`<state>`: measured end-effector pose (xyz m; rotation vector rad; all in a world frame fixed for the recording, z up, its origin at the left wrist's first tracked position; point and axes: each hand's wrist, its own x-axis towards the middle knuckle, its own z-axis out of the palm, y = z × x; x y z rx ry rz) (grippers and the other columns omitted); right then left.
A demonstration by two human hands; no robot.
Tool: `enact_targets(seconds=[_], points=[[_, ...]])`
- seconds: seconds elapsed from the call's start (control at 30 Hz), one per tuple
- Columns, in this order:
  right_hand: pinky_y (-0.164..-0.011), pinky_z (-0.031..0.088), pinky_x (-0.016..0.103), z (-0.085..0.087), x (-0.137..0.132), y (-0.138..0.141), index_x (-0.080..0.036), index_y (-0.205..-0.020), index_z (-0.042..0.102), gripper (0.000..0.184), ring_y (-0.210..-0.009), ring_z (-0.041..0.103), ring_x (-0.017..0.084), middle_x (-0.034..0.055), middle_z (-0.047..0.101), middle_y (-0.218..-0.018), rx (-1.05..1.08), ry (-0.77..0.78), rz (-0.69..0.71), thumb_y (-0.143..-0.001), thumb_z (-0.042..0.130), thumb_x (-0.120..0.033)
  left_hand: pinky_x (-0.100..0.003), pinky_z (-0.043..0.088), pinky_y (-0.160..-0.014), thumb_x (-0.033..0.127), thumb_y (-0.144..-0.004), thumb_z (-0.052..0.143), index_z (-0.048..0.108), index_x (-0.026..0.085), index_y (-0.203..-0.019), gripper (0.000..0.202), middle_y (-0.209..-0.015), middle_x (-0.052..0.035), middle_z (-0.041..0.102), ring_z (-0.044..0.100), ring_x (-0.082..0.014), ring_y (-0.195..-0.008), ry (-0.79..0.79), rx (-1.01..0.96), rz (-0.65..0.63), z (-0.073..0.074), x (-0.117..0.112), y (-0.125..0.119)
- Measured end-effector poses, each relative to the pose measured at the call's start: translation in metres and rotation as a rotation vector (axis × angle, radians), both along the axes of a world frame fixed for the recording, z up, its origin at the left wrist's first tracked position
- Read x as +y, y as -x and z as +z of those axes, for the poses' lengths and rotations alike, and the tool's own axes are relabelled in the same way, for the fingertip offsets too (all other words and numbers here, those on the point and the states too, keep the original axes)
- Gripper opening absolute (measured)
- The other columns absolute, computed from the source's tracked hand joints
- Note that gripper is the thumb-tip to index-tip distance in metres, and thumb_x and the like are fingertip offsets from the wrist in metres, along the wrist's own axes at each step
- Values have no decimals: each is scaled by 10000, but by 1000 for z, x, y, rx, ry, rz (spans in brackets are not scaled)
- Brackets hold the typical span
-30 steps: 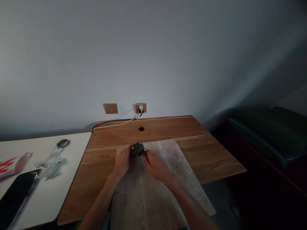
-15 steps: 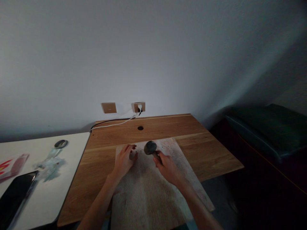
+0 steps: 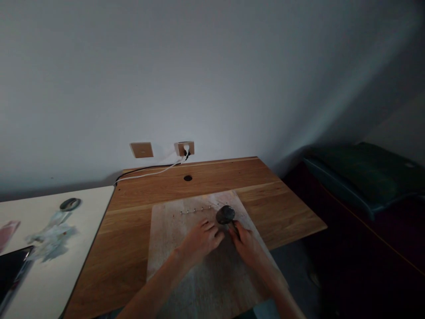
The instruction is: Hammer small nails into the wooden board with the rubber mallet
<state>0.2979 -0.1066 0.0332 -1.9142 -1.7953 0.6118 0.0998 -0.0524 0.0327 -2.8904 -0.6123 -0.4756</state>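
Note:
My right hand (image 3: 245, 243) grips the handle of a dark mallet (image 3: 225, 214), its round head raised over a worn wooden board (image 3: 186, 283). Close by on the left, my left hand (image 3: 204, 237) has its fingers curled together above the same board. Whether anything sits between those fingertips is hidden. A row of small nails (image 3: 195, 211) stands along the far part of the board, just beyond my left hand. The mallet head covers part of the board's far right area.
Under the board is a brown wooden table (image 3: 279, 199). On the left, a white table (image 3: 83, 248) holds a phone (image 3: 13, 270), crumpled plastic (image 3: 53, 239) and a round dark object (image 3: 70, 204). Cables run to a wall socket (image 3: 185, 149). A dark green cushion (image 3: 365, 173) lies right.
My left hand has moved right and nearer, its fingers now more curled, uncovering the row of nails. The mallet has shifted right with my right hand. The view has turned slightly right.

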Motion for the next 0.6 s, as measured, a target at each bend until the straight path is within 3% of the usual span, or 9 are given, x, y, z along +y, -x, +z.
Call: enact_targets(seconds=[0.07,0.17,0.27,0.33,0.6], points=[[-690,452,323,0,0,0,-170,-1174,634,330,-861,734,282,118,765,-909,22,0,5,-997,399,-318,-375,496,-911,135,-938,614,681,217,-1012,129,-914,-32,704,662,-218,-945,89,-49,60,-2,4,18],[-703,465,332,3,-1,-1,-177,-1182,635,343,-854,729,281,106,755,-887,49,14,2,-998,394,-339,-383,518,-920,128,-938,576,711,252,-1050,214,-990,-35,725,672,-218,-959,245,-232,255,-6,17,61],[-692,473,339,2,-1,0,-177,-1203,639,360,-781,715,273,81,730,-795,53,37,-18,-993,396,-339,-377,543,-911,206,-952,552,721,257,-1024,191,-1001,-36,741,685,-218,-966,403,-468,496,-14,32,103],[-693,481,354,1,-2,0,-169,-1215,646,378,-768,707,283,83,719,-769,38,40,-42,-984,405,-345,-372,553,-904,235,-933,570,723,257,-993,165,-990,-29,750,693,-216,-949,460,-560,572,-19,39,122],[-707,486,398,3,-2,0,-203,-1149,676,353,-809,713,328,109,727,-813,36,20,-62,-967,417,-359,-362,557,-861,256,-918,588,713,247,-921,126,-938,-29,750,699,-216,-898,478,-618,592,-31,43,127]])
